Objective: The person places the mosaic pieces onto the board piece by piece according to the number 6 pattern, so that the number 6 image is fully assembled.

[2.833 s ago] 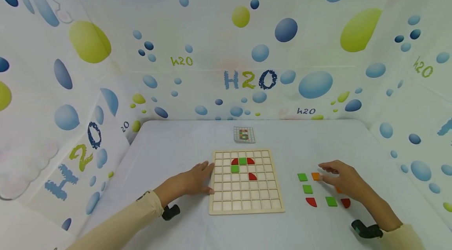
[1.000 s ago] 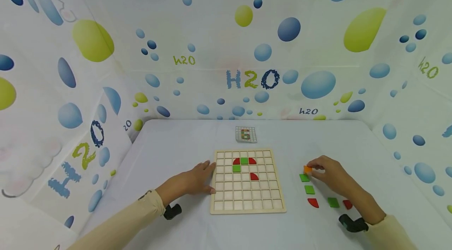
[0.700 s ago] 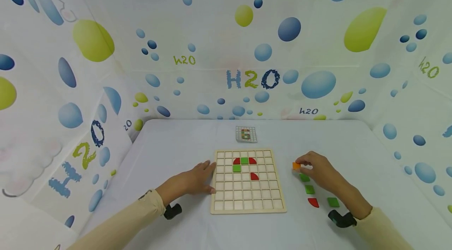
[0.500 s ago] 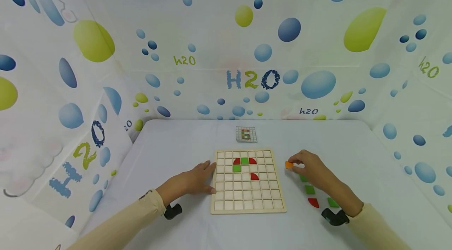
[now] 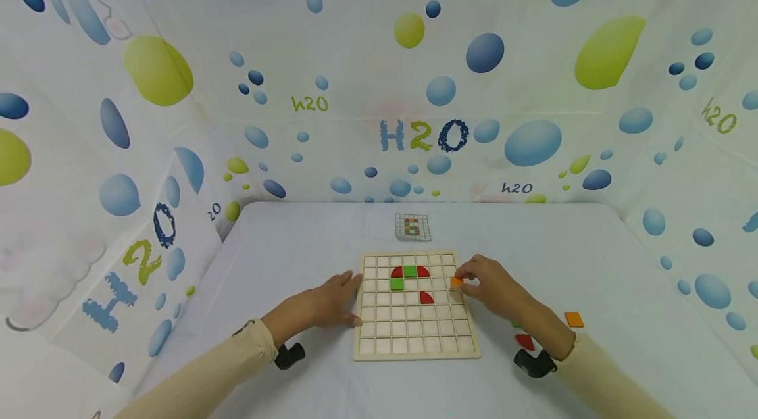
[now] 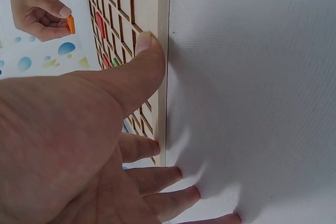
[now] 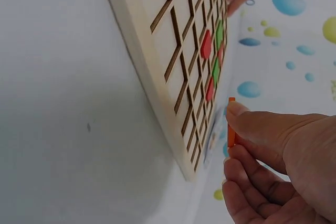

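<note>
My right hand [image 5: 493, 286] pinches an orange square tile [image 5: 456, 283] between thumb and fingertips, over the right rim of the wooden grid board [image 5: 414, 358]. In the right wrist view the orange tile [image 7: 231, 122] is seen edge-on, apart from the board. My left hand [image 5: 327, 300] rests at the board's left edge, fingers spread, with the thumb [image 6: 152, 51] on the rim. Set in the grid are green square tiles [image 5: 410, 271] and red quarter-round tiles [image 5: 426, 298].
Behind the board lies a small card [image 5: 412, 227] with a coloured grid pattern. On the white table to the right are another orange tile [image 5: 574, 320] and a red quarter-round tile [image 5: 524, 341]. My right forearm hides other tiles there.
My right hand picked up the orange tile from the loose tiles and carried it left to the board's right rim. The left hand has stayed at the board's edge.
</note>
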The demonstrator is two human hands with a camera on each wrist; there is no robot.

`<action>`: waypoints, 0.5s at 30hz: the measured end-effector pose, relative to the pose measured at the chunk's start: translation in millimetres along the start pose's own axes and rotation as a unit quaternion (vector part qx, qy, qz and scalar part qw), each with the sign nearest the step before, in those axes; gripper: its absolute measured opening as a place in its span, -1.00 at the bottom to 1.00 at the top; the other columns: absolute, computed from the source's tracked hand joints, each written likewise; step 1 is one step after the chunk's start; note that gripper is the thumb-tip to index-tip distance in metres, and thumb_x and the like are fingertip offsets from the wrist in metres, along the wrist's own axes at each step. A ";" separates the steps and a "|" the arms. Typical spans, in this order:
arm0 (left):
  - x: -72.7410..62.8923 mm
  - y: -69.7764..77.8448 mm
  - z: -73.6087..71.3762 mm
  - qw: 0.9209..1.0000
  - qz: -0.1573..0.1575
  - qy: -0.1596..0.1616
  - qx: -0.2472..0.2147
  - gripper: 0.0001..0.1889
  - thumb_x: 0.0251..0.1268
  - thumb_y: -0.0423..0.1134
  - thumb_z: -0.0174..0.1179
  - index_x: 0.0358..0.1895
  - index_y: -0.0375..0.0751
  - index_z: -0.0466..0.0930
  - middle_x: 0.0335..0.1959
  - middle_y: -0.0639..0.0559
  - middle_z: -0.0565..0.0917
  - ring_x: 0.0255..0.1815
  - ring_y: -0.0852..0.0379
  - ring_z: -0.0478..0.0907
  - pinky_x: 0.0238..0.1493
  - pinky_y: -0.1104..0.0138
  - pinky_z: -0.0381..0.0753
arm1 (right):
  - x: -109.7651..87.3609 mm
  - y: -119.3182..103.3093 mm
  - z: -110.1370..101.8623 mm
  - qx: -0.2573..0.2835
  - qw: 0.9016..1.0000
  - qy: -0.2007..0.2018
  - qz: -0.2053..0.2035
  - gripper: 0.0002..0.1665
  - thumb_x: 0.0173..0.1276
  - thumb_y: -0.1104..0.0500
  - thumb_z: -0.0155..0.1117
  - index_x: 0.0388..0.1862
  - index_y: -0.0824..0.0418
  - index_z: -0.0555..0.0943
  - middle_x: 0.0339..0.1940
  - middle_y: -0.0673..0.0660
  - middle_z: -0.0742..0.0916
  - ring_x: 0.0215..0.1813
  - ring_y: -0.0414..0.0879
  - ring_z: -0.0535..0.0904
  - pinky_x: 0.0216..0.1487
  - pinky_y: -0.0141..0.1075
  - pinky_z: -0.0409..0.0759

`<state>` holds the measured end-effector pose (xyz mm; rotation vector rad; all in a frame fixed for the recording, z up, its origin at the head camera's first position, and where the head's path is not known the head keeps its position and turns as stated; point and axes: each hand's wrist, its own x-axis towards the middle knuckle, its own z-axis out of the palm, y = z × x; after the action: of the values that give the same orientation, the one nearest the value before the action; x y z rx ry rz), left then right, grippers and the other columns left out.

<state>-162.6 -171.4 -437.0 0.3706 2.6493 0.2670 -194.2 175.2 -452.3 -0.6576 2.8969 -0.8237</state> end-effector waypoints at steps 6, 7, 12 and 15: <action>-0.4 -0.3 -0.4 1.000 0.004 0.000 0.001 -0.01 0.38 0.09 0.40 0.69 -0.27 0.08 0.70 -0.36 0.10 0.70 -0.33 0.07 0.61 -0.16 0.25 | 5.6 -10.3 11.5 0.009 1.000 -0.015 -0.006 -0.81 0.39 0.21 0.52 -0.05 0.15 0.77 -0.15 -0.02 0.67 -0.04 -0.10 0.60 0.08 -0.13 0.71; -0.4 -0.6 -0.2 1.000 0.005 0.000 0.001 -0.01 0.38 0.09 0.40 0.69 -0.27 0.08 0.70 -0.36 0.10 0.70 -0.33 0.07 0.61 -0.16 0.25 | 6.4 -11.8 13.2 0.010 1.000 -0.017 -0.008 -0.81 0.39 0.21 0.52 -0.05 0.16 0.77 -0.14 -0.02 0.68 -0.04 -0.11 0.60 0.07 -0.13 0.71; -0.2 -2.6 1.0 1.000 0.009 0.001 -0.003 -0.01 0.39 0.10 0.39 0.69 -0.27 0.08 0.70 -0.36 0.09 0.70 -0.34 0.06 0.61 -0.17 0.25 | 9.6 -19.8 19.9 0.026 0.999 -0.024 -0.003 -0.78 0.38 0.18 0.53 -0.02 0.16 0.77 -0.09 -0.02 0.69 -0.02 -0.12 0.58 0.11 -0.13 0.68; 0.5 -3.4 1.3 1.000 0.011 0.001 -0.004 -0.01 0.38 0.09 0.39 0.69 -0.28 0.08 0.70 -0.36 0.09 0.70 -0.34 0.07 0.61 -0.16 0.25 | 11.3 -25.3 22.6 0.047 0.998 -0.032 0.008 -0.78 0.40 0.19 0.52 -0.01 0.16 0.77 -0.07 -0.02 0.68 0.00 -0.11 0.58 0.15 -0.10 0.67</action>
<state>-163.1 -174.3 -439.2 0.3961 2.6470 0.2854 -190.9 140.0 -458.0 -0.6394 2.7835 -0.9126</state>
